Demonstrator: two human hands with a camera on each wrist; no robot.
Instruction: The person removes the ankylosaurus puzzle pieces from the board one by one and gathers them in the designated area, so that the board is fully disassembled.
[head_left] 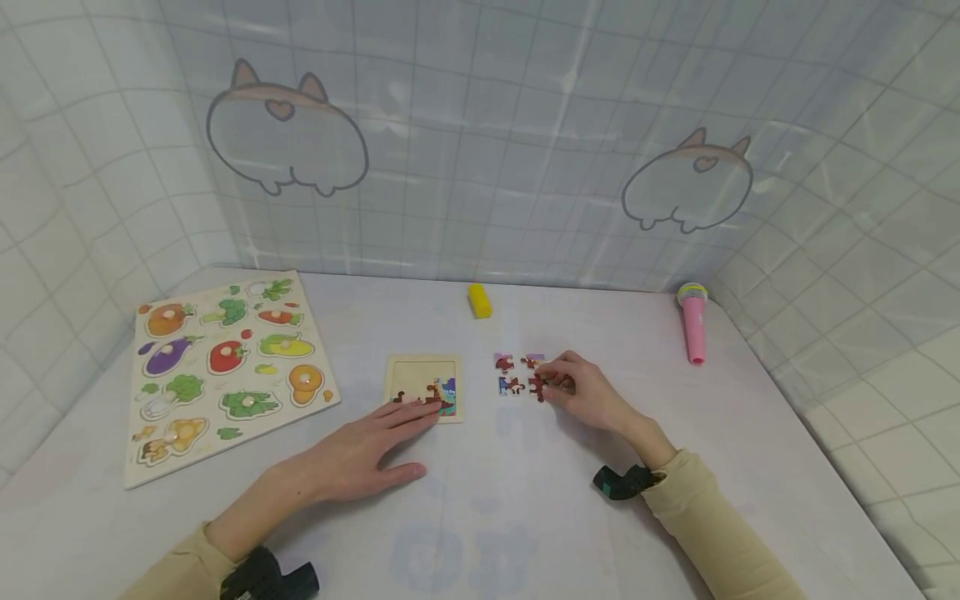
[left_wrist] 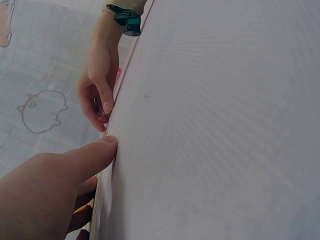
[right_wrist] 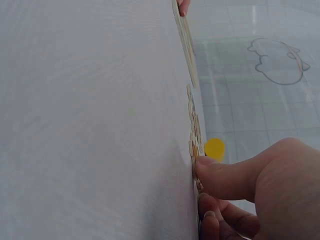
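Observation:
My left hand lies with fingers extended across the lower part of a small wooden jigsaw tray, its thumb spread out over the tablecloth. Some colourful pieces sit in the tray's lower right; the fingers hide part of the picture. To the right, several loose jigsaw pieces with brown and purple print lie on the table. At their right edge my right hand pinches a jigsaw piece between thumb and curled fingers. In the right wrist view the thumb presses at the piece edges.
A large wooden vegetable puzzle board lies at the left. Behind the tray is a yellow block. A pink toy microphone lies at the far right. A tiled-pattern curtain rises along the table's back edge.

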